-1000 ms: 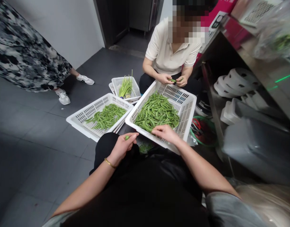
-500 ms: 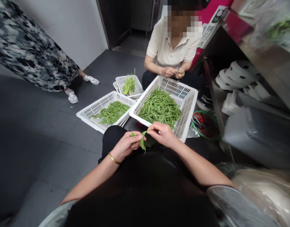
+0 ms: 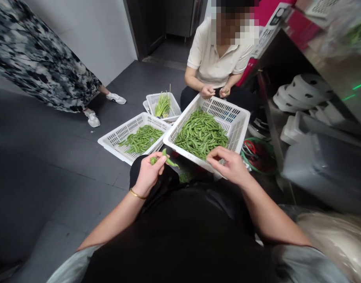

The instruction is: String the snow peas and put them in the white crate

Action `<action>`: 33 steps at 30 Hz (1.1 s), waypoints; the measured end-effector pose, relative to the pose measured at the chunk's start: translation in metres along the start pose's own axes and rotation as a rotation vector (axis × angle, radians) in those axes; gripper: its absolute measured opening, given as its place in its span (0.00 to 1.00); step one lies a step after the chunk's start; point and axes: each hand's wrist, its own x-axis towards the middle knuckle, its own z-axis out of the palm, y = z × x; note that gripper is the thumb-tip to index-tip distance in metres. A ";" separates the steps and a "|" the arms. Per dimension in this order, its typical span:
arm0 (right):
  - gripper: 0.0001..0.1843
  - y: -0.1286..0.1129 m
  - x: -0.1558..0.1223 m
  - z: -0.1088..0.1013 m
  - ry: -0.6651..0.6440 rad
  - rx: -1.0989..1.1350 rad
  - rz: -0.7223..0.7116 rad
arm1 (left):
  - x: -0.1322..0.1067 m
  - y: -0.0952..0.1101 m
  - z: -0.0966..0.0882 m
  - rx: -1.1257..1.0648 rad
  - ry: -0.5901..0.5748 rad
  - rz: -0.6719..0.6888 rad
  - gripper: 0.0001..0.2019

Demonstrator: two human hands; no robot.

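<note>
My left hand point(image 3: 151, 173), with a gold bangle at its wrist, is closed around several green pea pods. One pod point(image 3: 170, 160) sticks out between thumb and fingers, pointing right. Over the near rim of the large white basket point(image 3: 184, 153) is my right hand point(image 3: 231, 167), thumb and fingers curled into a pinch. Whatever that pinch holds, if anything, is too small to make out. A heap of pea pods point(image 3: 200, 131) fills much of this basket. To its left, a second white basket point(image 3: 112, 147) contains a smaller pile of pods point(image 3: 142, 138).
Opposite me sits a person in a cream shirt point(image 3: 215, 67), hands above the basket's far rim. Behind the second basket, green stalks point(image 3: 163, 104) lie in a smaller one. Another person's patterned skirt point(image 3: 44, 63) is at left. Grey bins point(image 3: 324, 169) stand at right.
My hands have moved apart: the right one went right to the basket's rim, the left one shifted left and up with the pods. The held pod has tilted from hanging to pointing right.
</note>
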 end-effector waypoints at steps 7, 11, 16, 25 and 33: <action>0.11 0.000 0.008 0.057 -0.354 -0.051 -0.132 | -0.007 0.000 0.004 0.419 -0.130 0.143 0.10; 0.14 0.002 0.007 0.059 -0.334 -0.134 -0.168 | -0.010 0.002 -0.005 0.695 -0.153 0.323 0.08; 0.12 -0.008 0.006 0.045 -0.558 -0.278 -0.263 | -0.015 0.028 -0.004 1.117 -0.482 0.609 0.10; 0.17 0.005 -0.010 0.071 -0.014 -0.232 -0.191 | -0.007 -0.012 0.033 0.540 -0.468 -0.132 0.13; 0.11 0.017 0.018 0.031 -0.742 0.205 -0.071 | 0.013 -0.006 0.026 0.389 -0.971 -0.415 0.15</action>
